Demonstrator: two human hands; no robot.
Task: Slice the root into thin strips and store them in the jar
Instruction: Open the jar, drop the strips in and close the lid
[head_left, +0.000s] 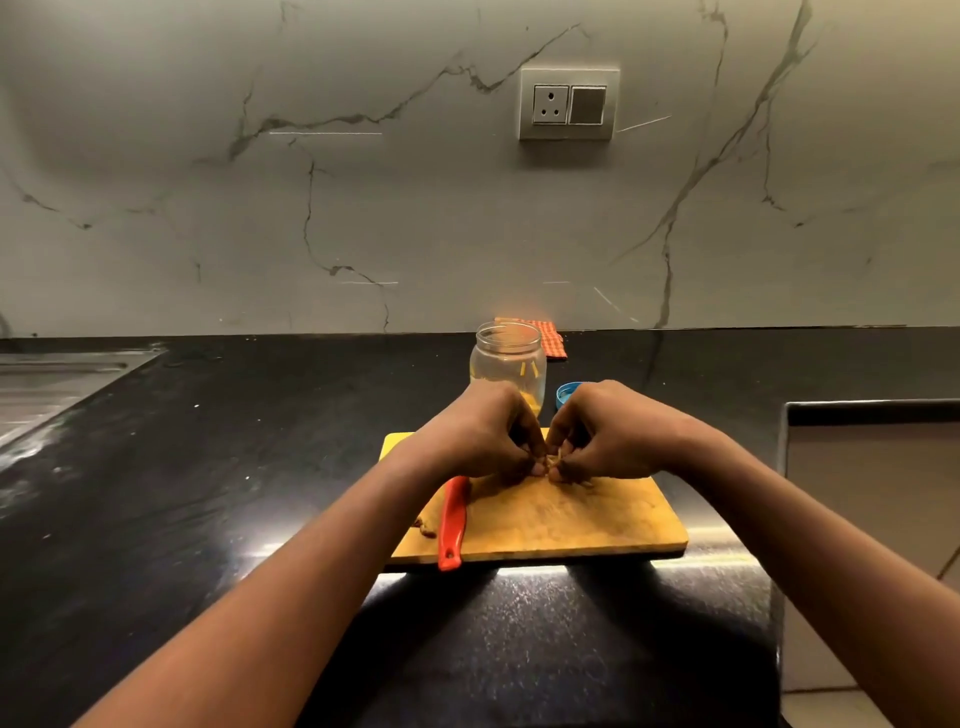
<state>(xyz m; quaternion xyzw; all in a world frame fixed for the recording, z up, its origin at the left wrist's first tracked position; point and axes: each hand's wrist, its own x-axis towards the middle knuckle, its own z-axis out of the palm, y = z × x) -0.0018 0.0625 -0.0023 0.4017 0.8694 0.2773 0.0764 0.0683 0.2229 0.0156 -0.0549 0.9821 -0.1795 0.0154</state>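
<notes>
Black counter (208, 519), wooden board (571, 525) near its front edge. Low over the board's far half, left hand (483, 436) and right hand (608, 431), fingers curled, tips meeting. Open glass jar (508, 364) just behind the board. Red-handled knife (453, 519) lying along the board's left side. Blue lid (565, 393) right of the jar. Tiny bunch of yellow root strips (556, 460) pinched between both sets of fingertips.

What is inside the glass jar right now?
A few thin yellow strips cling to the inner wall of the jar, with more yellow at its base. The left hand covers the lower front, so the amount there is hidden.
</notes>
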